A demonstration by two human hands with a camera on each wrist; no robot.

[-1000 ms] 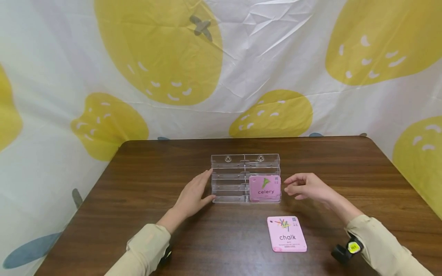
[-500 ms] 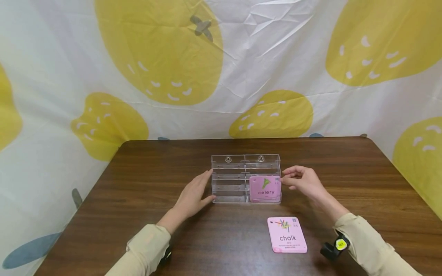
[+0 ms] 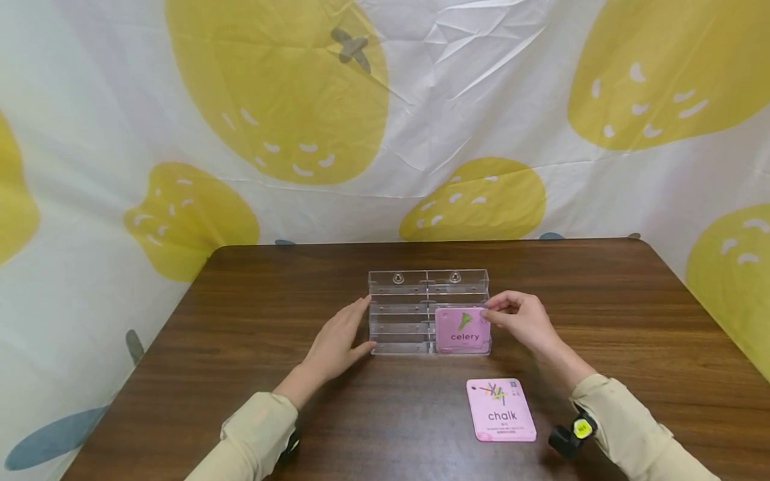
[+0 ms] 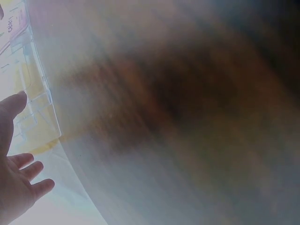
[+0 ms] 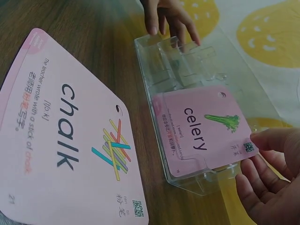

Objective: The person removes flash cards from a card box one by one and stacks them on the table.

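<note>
A clear plastic card holder (image 3: 398,291) with two columns of stepped pockets stands on the table. In its lower right pocket sits a pink "celery" flashcard (image 3: 458,329), its upper part sticking out. My right hand (image 3: 531,325) pinches the card's upper right corner, the thumb on the front, as the right wrist view shows. My left hand (image 3: 337,342) rests against the holder's left side with fingers extended and the thumb near the lower front corner. A pink "chalk" flashcard (image 3: 502,415) lies face up nearer to me; the right wrist view shows its thick edge.
The brown wooden table (image 3: 252,294) extends to both sides of the holder. Behind it hangs a white curtain (image 3: 475,87) with yellow fruit prints. Black camera mounts are strapped at both wrists.
My right hand has moved left from beside the holder onto the celery flashcard's corner and now pinches it. The left hand, holder and chalk flashcard stay put.
</note>
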